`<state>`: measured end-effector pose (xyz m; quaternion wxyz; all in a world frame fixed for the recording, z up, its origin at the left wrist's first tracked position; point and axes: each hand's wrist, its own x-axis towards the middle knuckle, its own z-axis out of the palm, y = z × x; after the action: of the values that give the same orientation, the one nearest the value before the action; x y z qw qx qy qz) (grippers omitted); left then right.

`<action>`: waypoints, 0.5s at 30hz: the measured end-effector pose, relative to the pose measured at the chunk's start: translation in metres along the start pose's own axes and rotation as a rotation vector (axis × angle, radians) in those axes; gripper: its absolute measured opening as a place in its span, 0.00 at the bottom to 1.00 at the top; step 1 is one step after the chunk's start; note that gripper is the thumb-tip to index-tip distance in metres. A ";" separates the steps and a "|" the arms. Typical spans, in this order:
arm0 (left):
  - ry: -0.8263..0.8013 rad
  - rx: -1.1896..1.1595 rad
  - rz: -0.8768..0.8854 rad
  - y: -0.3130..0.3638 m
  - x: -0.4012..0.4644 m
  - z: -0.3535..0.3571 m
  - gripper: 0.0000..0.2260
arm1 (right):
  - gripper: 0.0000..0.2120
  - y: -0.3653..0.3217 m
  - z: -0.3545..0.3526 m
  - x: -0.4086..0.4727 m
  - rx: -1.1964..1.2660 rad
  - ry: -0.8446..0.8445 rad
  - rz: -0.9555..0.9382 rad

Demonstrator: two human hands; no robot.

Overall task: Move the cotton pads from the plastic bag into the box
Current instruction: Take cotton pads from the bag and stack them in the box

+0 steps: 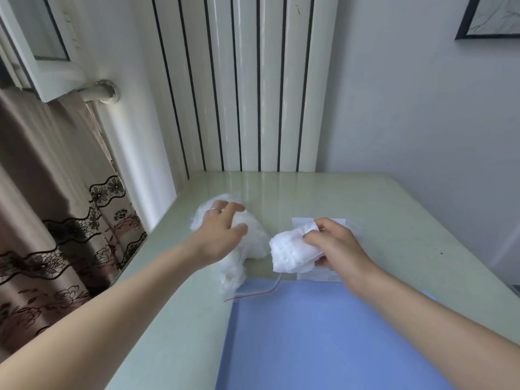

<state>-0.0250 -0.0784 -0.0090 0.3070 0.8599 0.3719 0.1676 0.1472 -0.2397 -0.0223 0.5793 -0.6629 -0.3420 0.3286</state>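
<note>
1. We see our right hand (334, 243) curled around a stack of white cotton pads (292, 249), thumb on top and fingers underneath, so it is closed on the stack.
2. The stack is held above the table (394, 209), just in front of a clear box (320, 222); most of the box is hidden behind the hand and pads, so we cannot tell whether any pads lie inside it.
3. Our left hand (219, 235) reaches forward over the plastic bag (239, 266), fingers spread and loosely bent, palm down.
4. The fingertips touch the far, bulging end of the bag; whether they grip the plastic or only rest on it we cannot tell. A ring (213, 210) shows on one finger.
5. The bag lies on the table left of the stack, white with the pads left in it, and its mouth faces us.
6. The bag's red zip strip (261, 292) trails over the far edge of a blue mat (323, 333).
7. The mat covers the near part of the pale green table, between our forearms.
8. Behind the table stands a white radiator (247, 80) with dark gaps between its ribs.
9. A brown patterned curtain (56, 206) hangs at the left, below a white window frame (42, 52).
10. The corner of a dark picture frame (478, 23) shows at the upper right on the wall.
</note>
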 end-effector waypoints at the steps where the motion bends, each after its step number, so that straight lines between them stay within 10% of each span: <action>1: -0.018 -0.082 0.049 0.013 -0.004 0.001 0.19 | 0.11 -0.001 -0.006 0.002 0.070 -0.015 0.054; 7: -0.314 -0.361 0.010 0.054 -0.014 0.014 0.26 | 0.16 0.000 -0.019 0.006 0.277 -0.078 0.126; 15: -0.286 -0.470 0.018 0.056 -0.010 0.026 0.15 | 0.10 -0.003 -0.016 0.005 0.165 0.058 0.045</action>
<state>0.0119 -0.1258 0.0069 0.5459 0.7833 0.2680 0.1288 0.1634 -0.2437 -0.0172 0.6342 -0.6296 -0.2817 0.3494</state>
